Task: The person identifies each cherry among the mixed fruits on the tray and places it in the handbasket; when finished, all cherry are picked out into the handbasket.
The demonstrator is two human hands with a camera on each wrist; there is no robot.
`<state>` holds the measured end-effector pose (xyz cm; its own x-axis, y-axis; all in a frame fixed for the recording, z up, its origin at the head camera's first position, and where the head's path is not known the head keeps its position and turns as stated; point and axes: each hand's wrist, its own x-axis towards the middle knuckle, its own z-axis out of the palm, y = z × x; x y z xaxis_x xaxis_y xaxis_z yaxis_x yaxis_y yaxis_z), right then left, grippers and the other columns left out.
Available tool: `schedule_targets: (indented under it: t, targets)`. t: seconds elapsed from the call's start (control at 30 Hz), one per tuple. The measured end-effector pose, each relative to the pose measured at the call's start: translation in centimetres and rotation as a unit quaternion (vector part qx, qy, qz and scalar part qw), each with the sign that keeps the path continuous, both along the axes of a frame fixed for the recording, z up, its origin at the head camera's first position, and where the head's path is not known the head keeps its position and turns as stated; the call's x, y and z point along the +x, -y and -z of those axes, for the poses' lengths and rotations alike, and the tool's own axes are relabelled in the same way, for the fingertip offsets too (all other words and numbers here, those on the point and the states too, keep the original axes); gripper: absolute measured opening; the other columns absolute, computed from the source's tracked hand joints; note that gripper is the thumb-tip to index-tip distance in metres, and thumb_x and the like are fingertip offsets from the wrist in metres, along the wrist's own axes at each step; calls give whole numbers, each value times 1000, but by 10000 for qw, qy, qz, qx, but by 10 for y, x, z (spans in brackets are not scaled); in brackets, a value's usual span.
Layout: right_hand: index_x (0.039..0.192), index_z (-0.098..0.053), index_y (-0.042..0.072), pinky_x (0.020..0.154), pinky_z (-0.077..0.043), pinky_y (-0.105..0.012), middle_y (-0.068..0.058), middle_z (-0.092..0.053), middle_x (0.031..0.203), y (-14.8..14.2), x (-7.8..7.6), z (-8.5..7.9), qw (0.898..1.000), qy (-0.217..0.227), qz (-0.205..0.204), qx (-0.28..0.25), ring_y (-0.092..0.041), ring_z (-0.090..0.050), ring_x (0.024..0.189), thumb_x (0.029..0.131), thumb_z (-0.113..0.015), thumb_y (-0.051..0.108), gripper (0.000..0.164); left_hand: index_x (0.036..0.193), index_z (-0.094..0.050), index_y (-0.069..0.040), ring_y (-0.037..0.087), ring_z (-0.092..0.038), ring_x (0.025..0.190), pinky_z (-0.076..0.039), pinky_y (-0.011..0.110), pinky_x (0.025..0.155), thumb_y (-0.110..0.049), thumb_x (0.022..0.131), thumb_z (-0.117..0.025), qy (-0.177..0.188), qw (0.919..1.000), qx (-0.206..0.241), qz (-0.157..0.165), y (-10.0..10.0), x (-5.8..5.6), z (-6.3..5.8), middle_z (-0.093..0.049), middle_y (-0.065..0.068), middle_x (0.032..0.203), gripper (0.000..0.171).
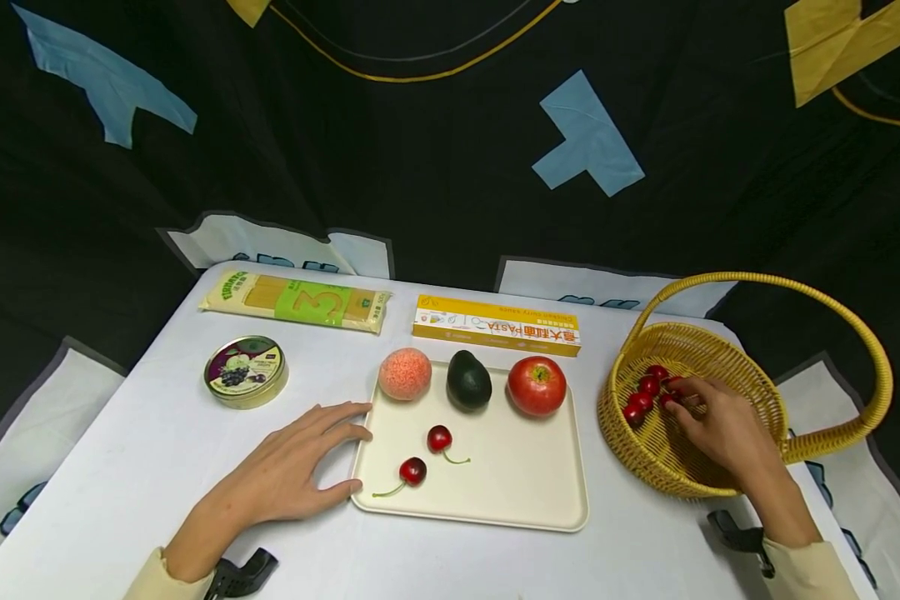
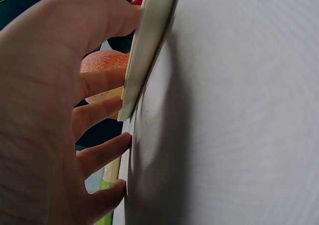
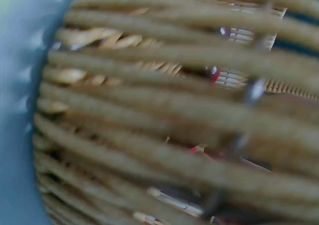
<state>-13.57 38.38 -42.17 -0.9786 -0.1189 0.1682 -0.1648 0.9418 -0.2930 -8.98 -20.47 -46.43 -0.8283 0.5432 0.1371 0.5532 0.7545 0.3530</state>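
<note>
I have the left hand (image 1: 292, 467) spread at the tray's (image 1: 510, 492) nine o'clock, fingertips touching its edge. At the tray's three o'clock, my right hand (image 1: 723, 425) reaches into the basket (image 1: 630, 450), fingers curled at the cherries (image 1: 641, 401) lying toward the basket's ten o'clock; I cannot tell whether it pinches one. A stemmed pair (image 1: 413, 472) rests on the tray. I judge this the picking step; next calls for a light thumb-and-finger grip, lifted clear of the handle (image 1: 881, 375).
</note>
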Motion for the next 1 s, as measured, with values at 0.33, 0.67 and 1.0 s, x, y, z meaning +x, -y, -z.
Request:
schedule_targets:
  t: [0.33, 0.67, 1.0]
  targets:
    - [126, -73, 2, 69, -63, -48, -21, -72, 106, 29, 9, -20, 9962, -828, -219, -163, -35, -67, 88, 88, -90, 16, 44, 133, -70, -28, 26, -49, 149, -39, 58, 126, -46, 87, -86, -81, 10000, 18, 31, 0, 0, 1, -49, -3, 165, 52]
    - [127, -73, 7, 69, -67, -45, -14, -73, 111, 72, 12, -40, 9861, -1356, -817, -497, -28, -69, 88, 81, -95, 14, 51, 133, -70, -27, 26, -50, 149, -39, 59, 126, -47, 87, -86, -88, 9999, 9, 51, 0, -1, 1, -49, -2, 165, 52]
    - [133, -71, 10, 74, -68, -39, -6, -73, 119, 117, 8, -37, 9782, -880, -1455, -1191, -21, -72, 93, 83, -95, 20, 57, 133, -70, -28, 27, -48, 150, -37, 60, 127, -47, 88, -85, 41, 10000, 19, -10, -1, -1, 1, -48, -3, 165, 52]
